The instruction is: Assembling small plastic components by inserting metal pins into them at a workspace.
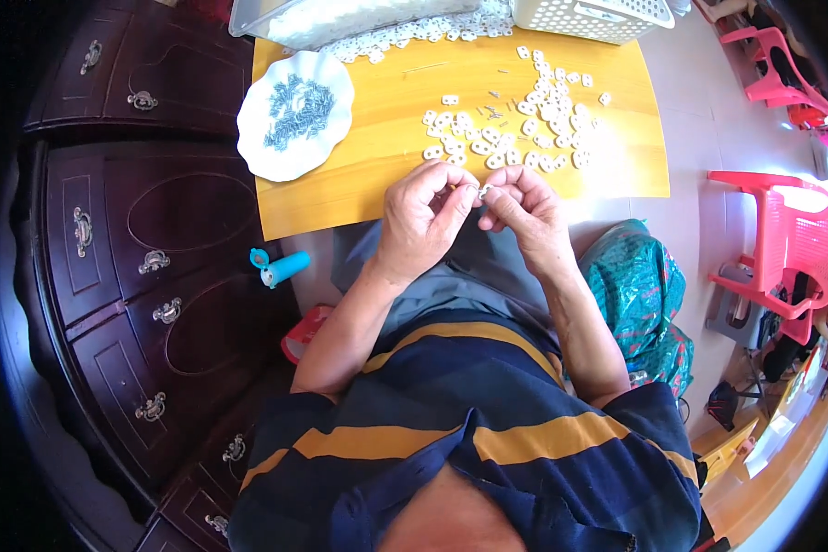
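Observation:
Over the table's near edge, both my hands meet at their fingertips. My left hand (425,219) is closed in a pinch of thumb and forefinger. My right hand (531,219) pinches from the other side. Between the fingertips shows a small white plastic piece (484,192), mostly hidden by the fingers. Beyond the hands lie several loose white two-hole plastic pieces (490,135), in a scattered heap reaching to the right. A few small grey metal pins or screws (494,114) lie among them. Many more fill the middle of a white scalloped plate (257,156) at the left.
At the back of the wooden table (377,101) stand a clear bin (285,20) of white pieces and a white perforated basket (584,20). Dark drawers (110,221) flank the left. A turquoise bottle (287,268), green plastic bag (630,285) and pink chair (782,239) are nearby.

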`<control>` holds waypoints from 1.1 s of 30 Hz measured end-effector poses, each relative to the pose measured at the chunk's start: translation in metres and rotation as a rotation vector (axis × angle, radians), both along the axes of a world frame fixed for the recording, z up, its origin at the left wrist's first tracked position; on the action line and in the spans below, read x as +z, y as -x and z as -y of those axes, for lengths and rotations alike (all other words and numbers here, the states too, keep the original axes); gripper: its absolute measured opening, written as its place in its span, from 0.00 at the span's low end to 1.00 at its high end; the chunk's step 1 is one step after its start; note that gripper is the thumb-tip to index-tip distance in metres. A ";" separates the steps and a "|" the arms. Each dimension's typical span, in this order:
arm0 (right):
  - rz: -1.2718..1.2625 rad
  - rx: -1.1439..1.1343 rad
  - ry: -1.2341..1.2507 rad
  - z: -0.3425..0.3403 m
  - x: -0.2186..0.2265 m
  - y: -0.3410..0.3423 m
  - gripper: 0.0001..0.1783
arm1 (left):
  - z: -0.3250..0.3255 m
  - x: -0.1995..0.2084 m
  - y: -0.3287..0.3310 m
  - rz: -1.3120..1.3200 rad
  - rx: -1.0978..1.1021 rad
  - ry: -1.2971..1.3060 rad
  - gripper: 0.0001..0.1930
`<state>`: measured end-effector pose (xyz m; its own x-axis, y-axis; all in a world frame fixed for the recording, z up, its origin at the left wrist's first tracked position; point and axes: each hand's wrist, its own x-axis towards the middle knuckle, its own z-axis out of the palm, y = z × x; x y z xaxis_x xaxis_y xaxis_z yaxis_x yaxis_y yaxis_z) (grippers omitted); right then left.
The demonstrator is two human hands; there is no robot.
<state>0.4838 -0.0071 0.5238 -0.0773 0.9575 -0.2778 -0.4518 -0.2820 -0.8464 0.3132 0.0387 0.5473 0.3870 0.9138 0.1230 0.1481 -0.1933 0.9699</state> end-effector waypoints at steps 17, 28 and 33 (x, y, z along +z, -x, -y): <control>-0.001 -0.004 -0.026 0.003 -0.001 0.002 0.05 | 0.002 0.006 -0.003 -0.041 0.055 -0.051 0.02; 0.002 -0.035 0.012 0.005 -0.004 0.005 0.05 | -0.001 0.002 -0.006 -0.094 0.035 -0.109 0.02; -0.019 -0.053 0.015 0.005 -0.004 0.006 0.06 | 0.001 0.001 -0.007 -0.044 0.049 -0.045 0.02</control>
